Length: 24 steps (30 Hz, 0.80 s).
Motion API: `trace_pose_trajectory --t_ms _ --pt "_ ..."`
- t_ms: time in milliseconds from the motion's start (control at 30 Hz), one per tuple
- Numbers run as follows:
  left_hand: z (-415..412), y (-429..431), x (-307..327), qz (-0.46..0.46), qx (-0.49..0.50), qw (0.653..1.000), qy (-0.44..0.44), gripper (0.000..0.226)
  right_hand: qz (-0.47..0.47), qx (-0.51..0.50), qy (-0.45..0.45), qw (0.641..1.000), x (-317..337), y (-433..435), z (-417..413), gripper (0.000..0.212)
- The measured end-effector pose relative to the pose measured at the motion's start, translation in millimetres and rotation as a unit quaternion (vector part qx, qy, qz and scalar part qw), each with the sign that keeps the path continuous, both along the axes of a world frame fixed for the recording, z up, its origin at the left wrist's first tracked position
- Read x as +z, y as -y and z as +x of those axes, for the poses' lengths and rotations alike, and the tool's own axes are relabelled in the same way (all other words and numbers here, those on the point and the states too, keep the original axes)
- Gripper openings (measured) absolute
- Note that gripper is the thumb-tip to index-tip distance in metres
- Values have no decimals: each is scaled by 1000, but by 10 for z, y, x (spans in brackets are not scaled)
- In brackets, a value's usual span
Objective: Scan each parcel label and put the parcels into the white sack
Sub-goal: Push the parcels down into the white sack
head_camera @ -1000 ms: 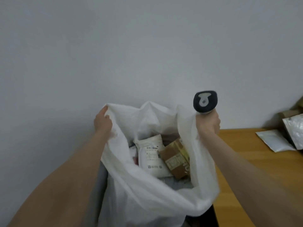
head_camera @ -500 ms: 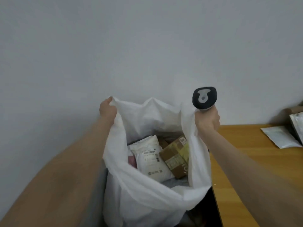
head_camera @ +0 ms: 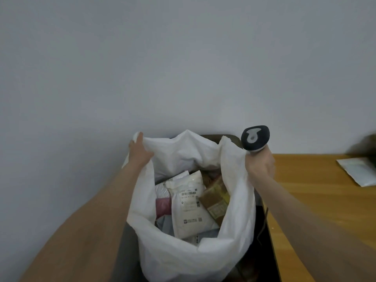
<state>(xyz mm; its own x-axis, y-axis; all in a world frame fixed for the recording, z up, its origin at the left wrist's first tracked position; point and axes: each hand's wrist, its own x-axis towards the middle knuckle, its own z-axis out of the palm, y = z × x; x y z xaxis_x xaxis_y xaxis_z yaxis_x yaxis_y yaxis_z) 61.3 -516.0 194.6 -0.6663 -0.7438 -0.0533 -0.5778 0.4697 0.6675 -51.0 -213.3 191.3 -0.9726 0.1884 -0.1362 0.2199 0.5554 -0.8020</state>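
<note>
**Sack held open, parcels settled inside**

Lower centre of the frame: white sack (head_camera: pixel 183 251), mouth spread wide. Inside, a white mailer (head_camera: pixel 188 208) lying label-up in the middle, barcode showing; a brown cardboard box (head_camera: pixel 215 198) tilted against its right side; a pink packet (head_camera: pixel 162 206) and further pale mailers tucked at the left and beneath. Left hand (head_camera: pixel 139 152) at the sack's upper-left rim, grip pinched on the fabric. Right hand (head_camera: pixel 259 163) at the upper-right rim, grip closed around the handle of a barcode scanner (head_camera: pixel 255 138), head pointing up; sack edge apparently caught in the same grip, though hard to tell for certain. Right of the sack, a wooden surface (head_camera: pixel 305 190); at its far right edge, a white padded envelope (head_camera: pixel 358 171), probably awaiting scanning, with something dark and blurred just behind it.

Risks from here, as judgement only: letting go of either rim likely to collapse the mouth over the parcels and slow the next drop. Doubling scanner and fabric in one grip likely to loosen both, with the scanner slipping into the sack. Remaining envelope easy to bag unscanned.
</note>
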Motion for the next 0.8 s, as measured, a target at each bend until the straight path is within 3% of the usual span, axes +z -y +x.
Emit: trace_pose_trajectory --t_ms 200,367,433,533,567,700,800 --pt "455 -304 15 -52 60 994 73 91 -6 44 -11 999 -6 -143 26 17" --pt "870 -686 11 -107 167 968 156 96 2 70 3 998 -15 -383 12 22" --pt "1065 -915 2 -66 239 955 162 104 13 99 4 995 6 -497 45 25" --pt "1420 -1135 -116 93 348 928 92 114 26 139 18 990 16 -582 145 28" --pt "1545 -1196 -178 119 354 925 75 109 29 150 27 988 14 -606 188 29" --pt "1699 -1355 -173 115 323 940 -1 44 40 189 57 979 -24 -702 275 27" --pt "1317 -1306 153 137 316 932 -109 39 43 174 71 981 -40 -773 246 20"
